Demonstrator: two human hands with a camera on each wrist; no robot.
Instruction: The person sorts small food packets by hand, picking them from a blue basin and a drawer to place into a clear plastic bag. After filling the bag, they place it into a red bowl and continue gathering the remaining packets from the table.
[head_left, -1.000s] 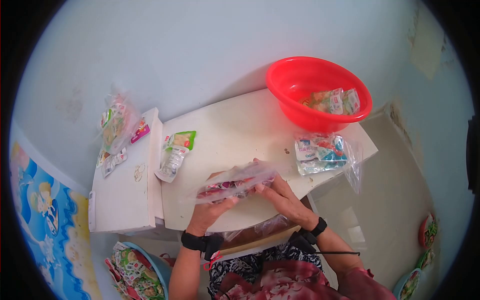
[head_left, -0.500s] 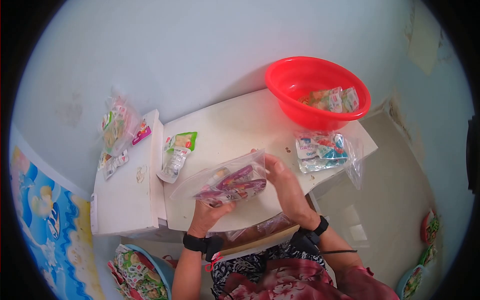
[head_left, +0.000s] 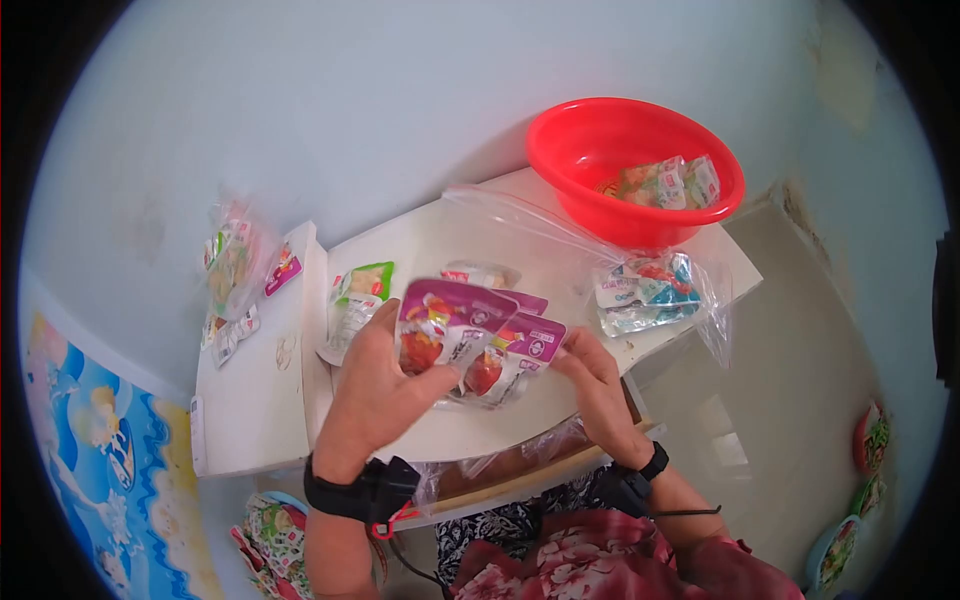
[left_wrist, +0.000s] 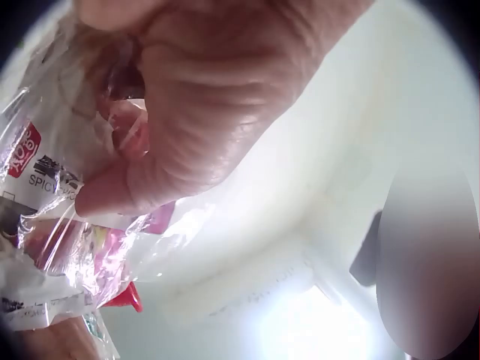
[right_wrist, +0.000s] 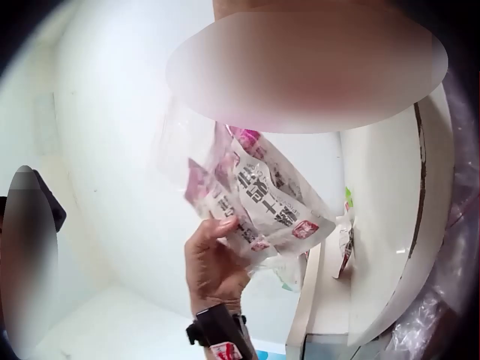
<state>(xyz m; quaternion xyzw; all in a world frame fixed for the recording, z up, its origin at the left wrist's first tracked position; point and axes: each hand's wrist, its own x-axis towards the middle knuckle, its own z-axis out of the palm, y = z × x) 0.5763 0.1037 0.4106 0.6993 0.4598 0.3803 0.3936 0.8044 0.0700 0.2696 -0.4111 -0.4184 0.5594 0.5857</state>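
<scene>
My left hand (head_left: 385, 395) grips several purple-and-white snack packets (head_left: 430, 335), its thumb across their front. A clear zip bag (head_left: 545, 225) surrounds them, its zip edge spread toward the basin; glossy film shows over the packets (left_wrist: 56, 161) in the left wrist view. At the lower right of the bundle my right hand (head_left: 600, 385) pinches the edge of the bag with thumb and finger. A white packet with a red label (head_left: 480, 272) shows behind the purple ones. The right wrist view shows the packets' backs (right_wrist: 262, 195) with black print.
A red basin (head_left: 640, 225) with packets stands at the back right. Before it lies a clear-wrapped blue-and-white pack (head_left: 645, 295). Green and white packets (head_left: 365, 285) lie left on the table. A filled clear bag (head_left: 235, 260) leans against the wall. Packet-filled tubs stand on the floor.
The bag has been turned: the packets' printed faces now point toward the head camera and its zip edge lies at the far side. My right hand has gone from flat to pinching.
</scene>
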